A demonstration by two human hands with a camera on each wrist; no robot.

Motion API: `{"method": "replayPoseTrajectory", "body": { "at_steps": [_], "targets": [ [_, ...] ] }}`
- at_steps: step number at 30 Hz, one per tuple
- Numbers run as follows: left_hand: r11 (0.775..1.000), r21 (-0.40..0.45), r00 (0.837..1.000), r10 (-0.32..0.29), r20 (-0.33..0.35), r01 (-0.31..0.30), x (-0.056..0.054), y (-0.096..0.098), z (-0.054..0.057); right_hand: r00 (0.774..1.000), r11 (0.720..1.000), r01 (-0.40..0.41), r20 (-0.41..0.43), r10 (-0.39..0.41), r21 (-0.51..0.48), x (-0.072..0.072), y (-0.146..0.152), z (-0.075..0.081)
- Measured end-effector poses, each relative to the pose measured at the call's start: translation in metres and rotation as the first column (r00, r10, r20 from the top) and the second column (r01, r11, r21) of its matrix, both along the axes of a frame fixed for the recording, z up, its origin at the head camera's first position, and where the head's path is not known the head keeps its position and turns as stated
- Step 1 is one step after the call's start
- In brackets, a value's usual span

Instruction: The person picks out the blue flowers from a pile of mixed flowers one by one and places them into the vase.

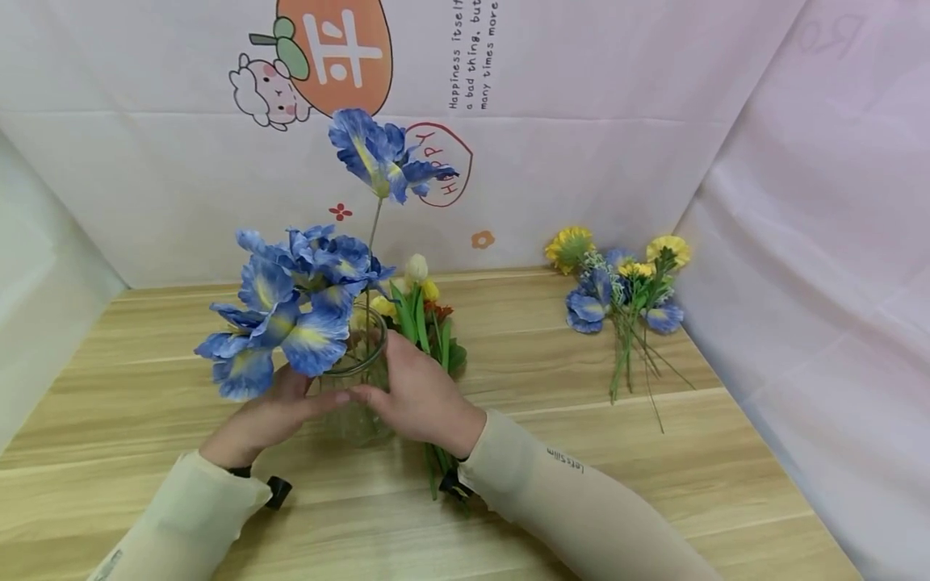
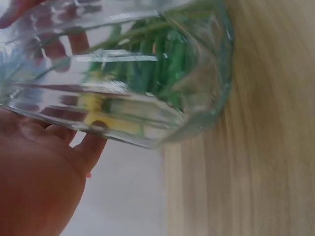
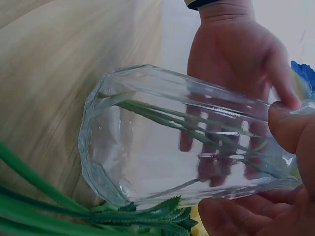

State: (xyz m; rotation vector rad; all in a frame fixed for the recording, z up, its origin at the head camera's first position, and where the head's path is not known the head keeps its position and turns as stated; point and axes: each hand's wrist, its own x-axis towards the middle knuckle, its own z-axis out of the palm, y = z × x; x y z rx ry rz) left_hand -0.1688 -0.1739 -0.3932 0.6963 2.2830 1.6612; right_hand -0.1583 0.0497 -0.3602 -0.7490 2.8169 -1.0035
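Both hands hold a clear glass vase [image 1: 359, 415] upright between them, near the middle of the wooden table. My left hand [image 1: 265, 415] grips its left side and my right hand [image 1: 429, 395] its right side, thumbs toward each other on the near face. Blue irises [image 1: 291, 303] with yellow centres lean out over the rim to the left. One taller iris [image 1: 374, 157] rises straight up. Green stems [image 3: 162, 115] show through the glass in the right wrist view. Whether the vase base touches the table I cannot tell.
Right behind the vase lies a bunch of tulips [image 1: 416, 270] and other flowers with long green stems. A second bunch, yellow flowers [image 1: 570, 248] and blue irises [image 1: 588, 303], lies at the far right. A printed white cloth [image 1: 581, 161] hangs behind the table [image 1: 545, 355].
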Motion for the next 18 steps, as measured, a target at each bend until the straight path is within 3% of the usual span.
{"method": "replayPoseTrajectory", "body": {
  "at_steps": [6, 9, 12, 14, 18],
  "targets": [
    [0.998, 0.054, 0.993, -0.003, -0.119, 0.009, -0.009, 0.001, -0.006, 0.994, 0.994, -0.078, 0.085, 0.072, 0.072, -0.001, 0.014, 0.004],
    [0.996, 0.085, 0.994, -0.01, -0.109, 0.019, -0.009, 0.001, -0.006, 0.994, 0.991, -0.079, 0.088, 0.07, 0.107, -0.006, 0.033, 0.005],
    [0.998, 0.064, 0.999, 0.004, -0.041, -0.001, -0.008, 0.0, -0.005, 1.0, 0.993, -0.009, 0.029, 0.006, 0.121, -0.017, 0.063, 0.006],
    [0.999, 0.043, 1.0, 0.017, -0.004, -0.017, -0.007, -0.001, -0.003, 0.997, 0.988, 0.079, -0.005, -0.079, 0.134, -0.027, 0.088, 0.007],
    [0.999, -0.01, 0.998, 0.047, -0.034, -0.047, -0.008, -0.003, -0.001, 0.966, 0.95, 0.256, -0.073, -0.247, 0.18, -0.055, 0.156, 0.004]
  ]
}}
